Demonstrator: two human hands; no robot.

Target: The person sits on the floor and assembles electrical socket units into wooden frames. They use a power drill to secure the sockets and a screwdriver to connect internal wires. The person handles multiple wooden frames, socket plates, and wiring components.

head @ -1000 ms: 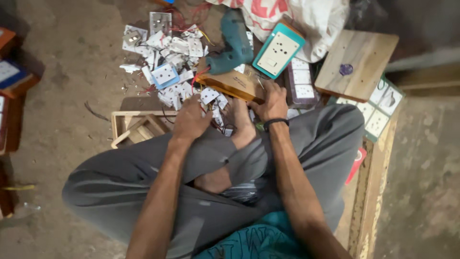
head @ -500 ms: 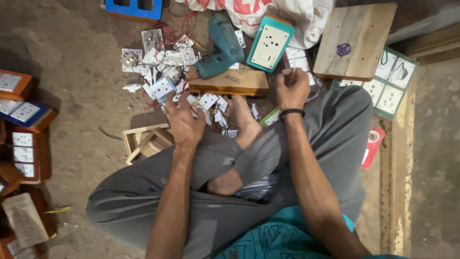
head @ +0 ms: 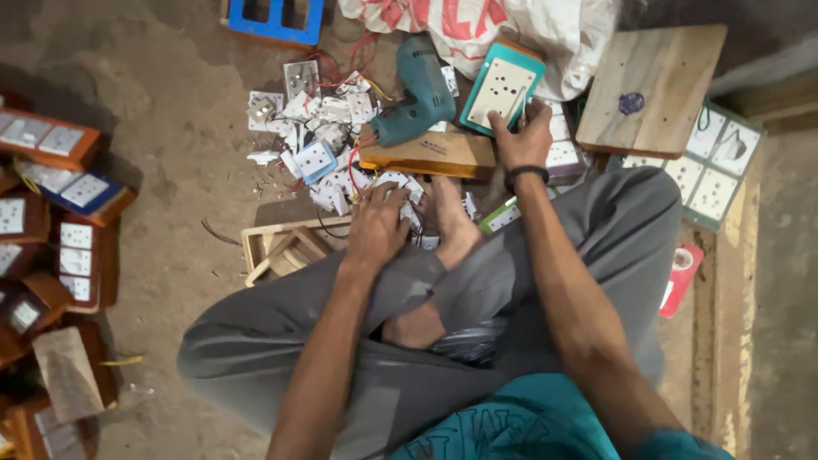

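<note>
I sit cross-legged on a dirt floor. My left hand (head: 379, 223) rests palm down on a heap of loose white switches and sockets (head: 328, 145) beside my bare foot, fingers spread. My right hand (head: 521, 136), with a black wristband, reaches forward and touches the lower edge of a teal-framed switch board (head: 498, 85); its fingers seem to pinch a thin tool or screw there. A wooden box (head: 430, 153) lies between the two hands, with a teal power drill (head: 417, 102) just behind it.
Assembled wooden switch boards (head: 51, 204) are stacked at the left. A blue frame (head: 277, 21) lies at the top, a wooden board (head: 652, 85) and a green-edged switch panel (head: 711, 170) at the right, a white sack (head: 511, 25) behind, an open wooden frame (head: 285, 251) by my knee.
My right hand has moved forward from the wooden box up to the teal-framed board. My left hand has stayed on the pile of white parts. The camera view has shifted.
</note>
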